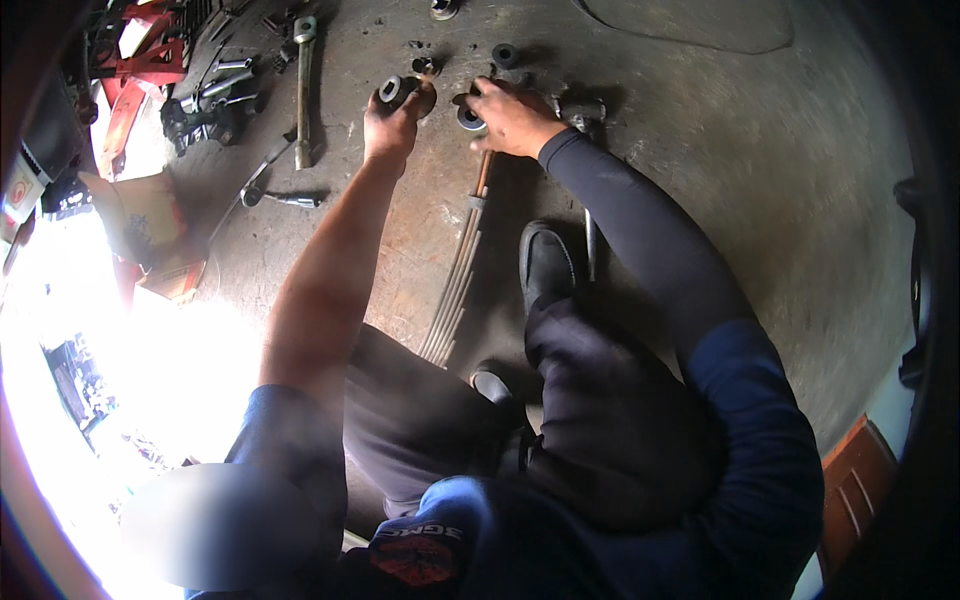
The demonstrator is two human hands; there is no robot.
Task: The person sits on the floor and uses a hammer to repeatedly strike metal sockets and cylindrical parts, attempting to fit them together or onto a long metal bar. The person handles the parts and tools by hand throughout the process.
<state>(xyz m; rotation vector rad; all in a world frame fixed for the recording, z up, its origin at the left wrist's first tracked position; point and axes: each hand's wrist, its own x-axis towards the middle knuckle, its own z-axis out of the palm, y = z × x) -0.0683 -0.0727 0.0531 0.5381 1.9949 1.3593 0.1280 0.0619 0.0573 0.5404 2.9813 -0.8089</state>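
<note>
My left hand (392,135) is closed around a dark, round bushing (390,90) with a pale oval hole in its end face. To its right, my right hand (512,118) reaches over the floor with thumb and fingers curled about a metal-faced ring (470,118); part of that ring is hidden by the fingers. Just beyond the hands lie a small metal collar (426,66) and a black rubber ring (505,56). Beneath the right hand, a bundle of thin metal rods (458,270) runs back toward my feet.
A hammer-like tool (590,225) lies right of my shoe (546,262), its head partly behind my right wrist. On the left are a long wrench (304,95), a ratchet (285,198), several small tools, a red stand (125,110) and torn cardboard (140,225).
</note>
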